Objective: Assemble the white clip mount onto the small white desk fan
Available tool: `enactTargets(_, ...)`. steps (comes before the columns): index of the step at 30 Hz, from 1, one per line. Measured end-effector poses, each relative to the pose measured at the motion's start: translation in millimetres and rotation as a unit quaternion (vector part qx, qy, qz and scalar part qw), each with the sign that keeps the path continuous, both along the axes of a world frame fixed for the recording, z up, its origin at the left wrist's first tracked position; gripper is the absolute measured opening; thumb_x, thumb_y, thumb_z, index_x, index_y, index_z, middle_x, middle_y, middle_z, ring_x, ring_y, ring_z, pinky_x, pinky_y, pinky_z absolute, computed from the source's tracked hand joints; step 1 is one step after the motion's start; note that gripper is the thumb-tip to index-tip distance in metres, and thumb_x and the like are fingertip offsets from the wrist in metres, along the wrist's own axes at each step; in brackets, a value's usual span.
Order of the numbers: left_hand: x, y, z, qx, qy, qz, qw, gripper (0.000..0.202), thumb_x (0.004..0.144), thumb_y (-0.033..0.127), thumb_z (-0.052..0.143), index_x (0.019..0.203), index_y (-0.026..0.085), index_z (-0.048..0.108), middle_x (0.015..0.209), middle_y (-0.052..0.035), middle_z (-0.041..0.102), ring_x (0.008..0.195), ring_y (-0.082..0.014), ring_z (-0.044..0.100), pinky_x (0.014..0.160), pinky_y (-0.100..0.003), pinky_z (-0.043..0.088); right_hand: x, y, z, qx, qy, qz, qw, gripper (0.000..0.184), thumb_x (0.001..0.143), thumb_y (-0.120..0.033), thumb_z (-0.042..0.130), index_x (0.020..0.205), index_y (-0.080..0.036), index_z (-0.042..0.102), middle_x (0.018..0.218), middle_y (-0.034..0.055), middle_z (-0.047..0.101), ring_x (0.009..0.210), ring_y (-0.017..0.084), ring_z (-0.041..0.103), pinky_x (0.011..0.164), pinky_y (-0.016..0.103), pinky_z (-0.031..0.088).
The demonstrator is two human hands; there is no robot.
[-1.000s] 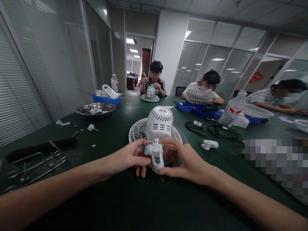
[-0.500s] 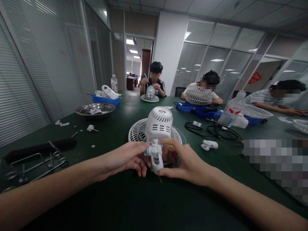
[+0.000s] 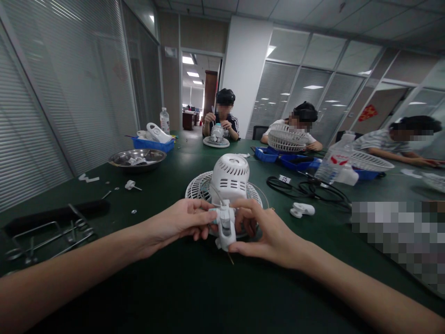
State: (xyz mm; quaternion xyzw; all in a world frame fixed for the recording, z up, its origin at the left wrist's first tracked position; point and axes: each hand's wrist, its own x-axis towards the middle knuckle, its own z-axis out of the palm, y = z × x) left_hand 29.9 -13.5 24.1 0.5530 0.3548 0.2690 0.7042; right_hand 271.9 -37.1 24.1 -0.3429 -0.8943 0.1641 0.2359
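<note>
A white fan motor housing [image 3: 230, 178] stands on a round white fan grille [image 3: 197, 189] in front of me. At its near side is a white neck bracket [image 3: 226, 232], with a thin wire end showing below it. My right hand [image 3: 269, 234] is closed on the bracket from the right, thumb low and forefinger near the top. From the left, my left hand [image 3: 181, 220] pinches a light blue knob [image 3: 213, 214] on the bracket's side. Part of the knob is hidden by the fingertips.
Left lie metal clips [image 3: 52, 236], a white shafted part [image 3: 131, 185], a steel bowl [image 3: 139, 160] and a blue bin [image 3: 163, 146]. Right are a white joint piece [image 3: 302, 209], black cable [image 3: 306, 189] and plastic bottle [image 3: 333, 160]. Three people sit across the table [image 3: 167, 287].
My left hand's fingers have curled in and risen, closing around the light blue knob. The right hand and the bracket stay almost where they were.
</note>
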Motion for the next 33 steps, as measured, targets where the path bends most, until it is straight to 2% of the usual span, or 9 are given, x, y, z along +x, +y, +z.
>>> enactTargets(4, 1, -3, 2.2, 0.002, -0.004, 0.004, 1.000, 0.039, 0.076, 0.036, 0.076, 0.103, 0.012, 0.061, 0.077, -0.0008, 0.068, 0.063, -0.0082, 0.059, 0.056, -0.019, 0.040, -1, -1, 2.6, -0.009, 0.009, 0.001, 1.000, 0.062, 0.082, -0.048, 0.069, 0.128, -0.026, 0.034, 0.084, -0.0031, 0.061, 0.065, 0.012, 0.058, 0.057, 0.024, 0.042)
enactTargets(8, 0, -1, 1.4, -0.006, -0.021, 0.007, 1.000, 0.035, 0.082, 0.044, 0.068, 0.095, 0.012, 0.063, 0.082, -0.0041, 0.069, 0.065, -0.0108, 0.062, 0.057, -0.021, 0.042, -2, -2, 4.4, 0.000, 0.012, 0.004, 1.000, 0.061, 0.083, -0.047, 0.068, 0.128, -0.026, 0.033, 0.083, -0.0032, 0.061, 0.065, 0.012, 0.058, 0.057, 0.023, 0.041)
enactTargets(13, -1, 2, 0.6, -0.013, -0.037, -0.013, 0.999, 0.046, 0.070, 0.037, 0.079, 0.104, 0.011, 0.061, 0.077, -0.0030, 0.069, 0.063, -0.0126, 0.063, 0.055, -0.022, 0.042, -2, -2, 3.0, 0.000, 0.000, -0.002, 1.000, 0.061, 0.082, -0.048, 0.069, 0.127, -0.027, 0.033, 0.084, -0.0039, 0.062, 0.064, 0.011, 0.058, 0.056, 0.023, 0.041)
enactTargets(17, 0, -4, 4.1, 0.049, -0.002, 0.001, 0.999, 0.043, 0.073, 0.031, 0.077, 0.107, 0.013, 0.058, 0.082, -0.0008, 0.067, 0.067, -0.0114, 0.062, 0.060, -0.023, 0.045, -1, -2, 2.1, -0.006, 0.003, -0.003, 1.000, 0.062, 0.082, -0.048, 0.069, 0.128, -0.027, 0.033, 0.084, -0.0039, 0.061, 0.063, 0.011, 0.058, 0.055, 0.023, 0.041)
enactTargets(21, 2, -11, 7.0, 0.133, 0.044, 0.030, 0.990, 0.041, 0.078, 0.032, 0.073, 0.110, 0.014, 0.056, 0.094, -0.0035, 0.067, 0.075, -0.0138, 0.063, 0.073, -0.029, 0.050, -2, -1, 3.4, -0.010, 0.021, 0.001, 1.000, 0.060, 0.083, -0.047, 0.067, 0.128, -0.027, 0.033, 0.083, -0.0038, 0.060, 0.064, 0.012, 0.058, 0.056, 0.024, 0.042)
enactTargets(24, 2, -19, 9.4, 0.243, 0.109, 0.061, 0.962, 0.035, 0.079, 0.033, 0.071, 0.108, 0.017, 0.058, 0.102, -0.0046, 0.066, 0.090, -0.0194, 0.063, 0.084, -0.034, 0.050, -2, -2, 4.7, -0.017, 0.022, 0.000, 1.000, 0.059, 0.083, -0.047, 0.067, 0.127, -0.025, 0.034, 0.082, -0.0031, 0.060, 0.065, 0.013, 0.059, 0.056, 0.024, 0.042)
enactTargets(27, 2, -26, 12.2, 0.366, 0.196, 0.077, 0.906, 0.027, 0.084, 0.035, 0.065, 0.107, 0.021, 0.062, 0.102, -0.0047, 0.067, 0.093, -0.0225, 0.062, 0.084, -0.036, 0.049, -2, -2, 3.9, -0.012, 0.011, 0.003, 1.000, 0.060, 0.082, -0.048, 0.068, 0.126, -0.025, 0.034, 0.082, -0.0034, 0.060, 0.064, 0.012, 0.058, 0.055, 0.024, 0.041)
enactTargets(29, 2, -28, 12.8, 0.407, 0.224, 0.083, 0.882, 0.025, 0.084, 0.035, 0.064, 0.105, 0.021, 0.064, 0.100, -0.0051, 0.068, 0.091, -0.0236, 0.062, 0.082, -0.035, 0.048, -1, -2, 2.2, 0.000, 0.005, 0.008, 1.000, 0.062, 0.081, -0.049, 0.069, 0.126, -0.026, 0.033, 0.082, -0.0040, 0.060, 0.063, 0.012, 0.057, 0.055, 0.023, 0.040)
enactTargets(33, 0, -27, 10.0, 0.440, 0.237, 0.075, 0.863, 0.027, 0.084, 0.038, 0.064, 0.106, 0.022, 0.064, 0.102, -0.0068, 0.069, 0.093, -0.0255, 0.063, 0.084, -0.035, 0.048, 0, 0, -0.5, 0.013, -0.001, 0.009, 1.000, 0.062, 0.081, -0.050, 0.068, 0.126, -0.027, 0.032, 0.082, -0.0046, 0.060, 0.063, 0.012, 0.058, 0.055, 0.023, 0.040)
